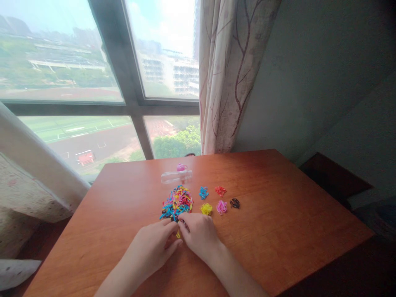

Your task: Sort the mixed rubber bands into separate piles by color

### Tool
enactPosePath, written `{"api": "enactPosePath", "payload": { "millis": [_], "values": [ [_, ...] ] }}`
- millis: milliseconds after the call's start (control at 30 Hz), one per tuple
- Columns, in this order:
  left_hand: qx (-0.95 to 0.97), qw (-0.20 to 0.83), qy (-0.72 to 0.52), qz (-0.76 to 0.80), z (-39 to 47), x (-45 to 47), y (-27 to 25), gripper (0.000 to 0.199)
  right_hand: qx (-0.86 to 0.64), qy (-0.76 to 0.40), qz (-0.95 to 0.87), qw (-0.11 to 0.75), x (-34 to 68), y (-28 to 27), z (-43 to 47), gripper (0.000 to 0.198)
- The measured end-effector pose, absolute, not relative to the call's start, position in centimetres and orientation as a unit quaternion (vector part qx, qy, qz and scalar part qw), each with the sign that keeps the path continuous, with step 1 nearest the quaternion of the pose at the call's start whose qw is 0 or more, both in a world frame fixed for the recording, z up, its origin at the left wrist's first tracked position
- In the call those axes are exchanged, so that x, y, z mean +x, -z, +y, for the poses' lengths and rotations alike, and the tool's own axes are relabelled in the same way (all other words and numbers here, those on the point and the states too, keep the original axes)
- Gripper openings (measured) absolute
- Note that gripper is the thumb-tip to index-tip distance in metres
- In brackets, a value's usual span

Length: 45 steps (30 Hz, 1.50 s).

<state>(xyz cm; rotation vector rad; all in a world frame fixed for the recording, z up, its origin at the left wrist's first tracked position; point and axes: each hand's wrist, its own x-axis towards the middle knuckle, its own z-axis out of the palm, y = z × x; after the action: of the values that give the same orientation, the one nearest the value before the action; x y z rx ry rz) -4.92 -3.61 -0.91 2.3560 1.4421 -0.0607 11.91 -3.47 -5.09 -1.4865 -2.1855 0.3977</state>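
A mixed heap of small coloured rubber bands (178, 200) lies on the table, blue, pink, yellow, red and black tangled together. My left hand (153, 244) is at its near edge, fingers bent in a pinch. Close against it, my right hand (200, 234) has its fingers curled inward, fingertips meeting those of the left. A yellow rubber band (178, 234) shows between the two hands; the fingers partly hide it. To the right of the heap are sorted clusters: blue bands (203, 192), red bands (220, 190), yellow bands (206, 209), pink bands (221, 207) and black bands (234, 203).
Behind the heap a clear plastic container (173, 177) lies on its side, with a pink object (182, 167) just beyond it. The wooden table (278, 222) reaches to the window (133, 105). A patterned curtain (227, 74) hangs at the table's far edge.
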Motion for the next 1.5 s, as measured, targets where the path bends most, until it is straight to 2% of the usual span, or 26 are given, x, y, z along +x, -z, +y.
{"api": "enactPosePath", "payload": {
  "millis": [333,467,767,1000,1500],
  "values": [
    [0.839,0.154,0.047,0.52,-4.1,-3.7,1.7,0.025,-0.546,-0.181,-0.747,0.334,13.4,5.3,-4.5,0.015],
    [0.833,0.171,0.034,0.526,-3.8,-4.7,1.3,0.021,-0.566,-0.19,-0.719,0.355,14.5,5.5,-5.6,0.016],
    [0.829,0.231,-0.101,0.499,-2.5,-4.3,0.4,0.015,-0.604,-0.196,-0.71,0.304,15.8,6.2,-8.0,0.012],
    [0.861,0.208,-0.086,0.456,0.2,-0.6,-0.5,0.014,-0.626,-0.164,-0.713,0.271,15.8,6.6,-8.8,0.016],
    [0.87,0.183,-0.045,0.455,2.1,2.1,0.6,0.012,-0.628,-0.146,-0.709,0.286,15.6,6.8,-8.9,0.017]
  ]
}}
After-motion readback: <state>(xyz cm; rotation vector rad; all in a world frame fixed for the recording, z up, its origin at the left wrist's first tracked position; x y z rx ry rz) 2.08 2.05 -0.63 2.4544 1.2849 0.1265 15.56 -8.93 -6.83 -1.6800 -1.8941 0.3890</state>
